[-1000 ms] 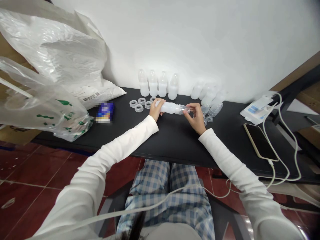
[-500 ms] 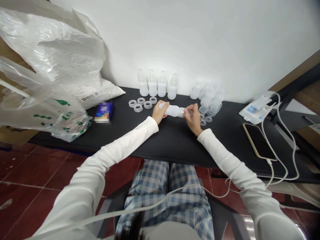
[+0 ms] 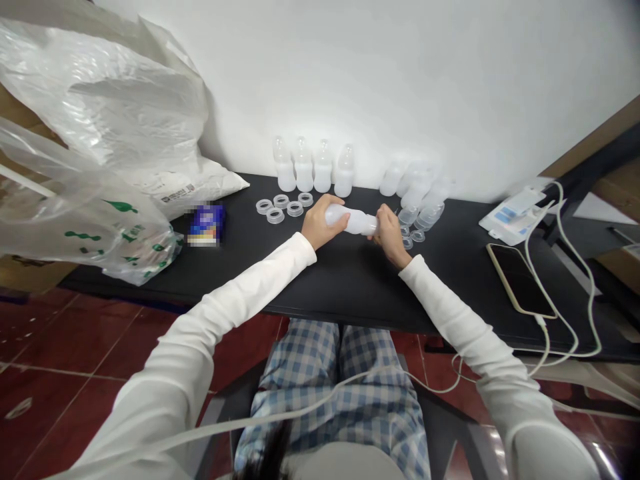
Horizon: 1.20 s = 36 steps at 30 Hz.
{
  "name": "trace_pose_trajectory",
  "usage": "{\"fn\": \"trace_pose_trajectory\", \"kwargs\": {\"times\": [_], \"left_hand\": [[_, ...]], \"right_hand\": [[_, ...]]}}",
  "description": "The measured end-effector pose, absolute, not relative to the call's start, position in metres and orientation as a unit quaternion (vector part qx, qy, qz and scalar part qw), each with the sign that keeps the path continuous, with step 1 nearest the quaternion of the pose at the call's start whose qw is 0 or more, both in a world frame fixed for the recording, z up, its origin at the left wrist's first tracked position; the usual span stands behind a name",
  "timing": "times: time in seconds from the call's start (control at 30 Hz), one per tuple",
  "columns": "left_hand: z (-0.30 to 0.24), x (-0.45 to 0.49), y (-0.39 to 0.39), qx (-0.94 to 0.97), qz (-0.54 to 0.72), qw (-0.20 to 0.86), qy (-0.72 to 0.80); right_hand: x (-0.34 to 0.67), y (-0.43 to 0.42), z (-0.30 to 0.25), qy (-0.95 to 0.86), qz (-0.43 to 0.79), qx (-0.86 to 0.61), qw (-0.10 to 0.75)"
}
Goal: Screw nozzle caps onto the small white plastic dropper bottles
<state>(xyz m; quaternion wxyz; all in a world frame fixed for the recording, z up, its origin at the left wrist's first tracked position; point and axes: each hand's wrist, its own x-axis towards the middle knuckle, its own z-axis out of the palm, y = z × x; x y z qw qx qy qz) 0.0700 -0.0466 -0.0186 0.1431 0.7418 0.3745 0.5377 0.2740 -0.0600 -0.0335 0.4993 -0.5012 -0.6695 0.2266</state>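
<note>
Lying sideways between my two hands above the black table is a white baby bottle (image 3: 356,222). My left hand (image 3: 323,223) is wrapped around its base end. At the neck end, my right hand (image 3: 391,230) is closed around the clear collar and top, and its fingers hide most of that part. Several capped baby bottles (image 3: 303,170) stand in a row by the wall. In front of them lie several clear rings (image 3: 275,215). Just beyond my right hand are several clear domed caps (image 3: 430,212) and small clear pieces (image 3: 417,235).
Bottles without caps (image 3: 393,179) stand at the wall on the right. A phone (image 3: 520,280) with a white cable and a white-and-blue packet (image 3: 513,213) lie farther right. On the left are a blue box (image 3: 207,223), a plastic bag (image 3: 125,227) and a large white sack (image 3: 125,100).
My left hand has shifted its grip, with the thumb now across the bottle's side. My right hand has turned and closed more tightly over the neck end. The bottle tilts slightly more.
</note>
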Motion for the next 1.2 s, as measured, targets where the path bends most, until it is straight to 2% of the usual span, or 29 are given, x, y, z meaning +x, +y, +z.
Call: {"fn": "trace_pose_trajectory", "kwargs": {"times": [0.1, 0.23, 0.5, 0.7, 0.83, 0.93, 1.07, 1.2], "left_hand": [[-0.019, 0.066, -0.04, 0.79, 0.484, 0.117, 0.357], [-0.023, 0.063, -0.031, 0.822, 0.441, 0.069, 0.354], [-0.039, 0.066, -0.025, 0.84, 0.395, 0.033, 0.37], [-0.042, 0.067, -0.019, 0.823, 0.408, 0.03, 0.394], [-0.045, 0.067, -0.009, 0.775, 0.437, 0.087, 0.448], [-0.046, 0.067, 0.0, 0.723, 0.445, 0.124, 0.514], [-0.041, 0.07, 0.008, 0.701, 0.443, 0.112, 0.548], [-0.032, 0.077, 0.008, 0.704, 0.424, 0.085, 0.563]], "right_hand": [[0.281, -0.054, -0.031, -0.591, 0.261, -0.52, 0.559], [0.284, -0.054, -0.023, -0.583, 0.2, -0.523, 0.589], [0.279, -0.076, -0.004, -0.733, 0.07, -0.455, 0.502], [0.28, -0.07, -0.013, -0.721, 0.07, -0.486, 0.489], [0.279, -0.067, -0.012, -0.752, 0.021, -0.512, 0.415], [0.279, -0.07, -0.008, -0.767, -0.086, -0.558, 0.305], [0.282, -0.076, -0.004, -0.759, -0.174, -0.608, 0.157], [0.285, -0.079, -0.004, -0.725, -0.207, -0.647, 0.113]]}}
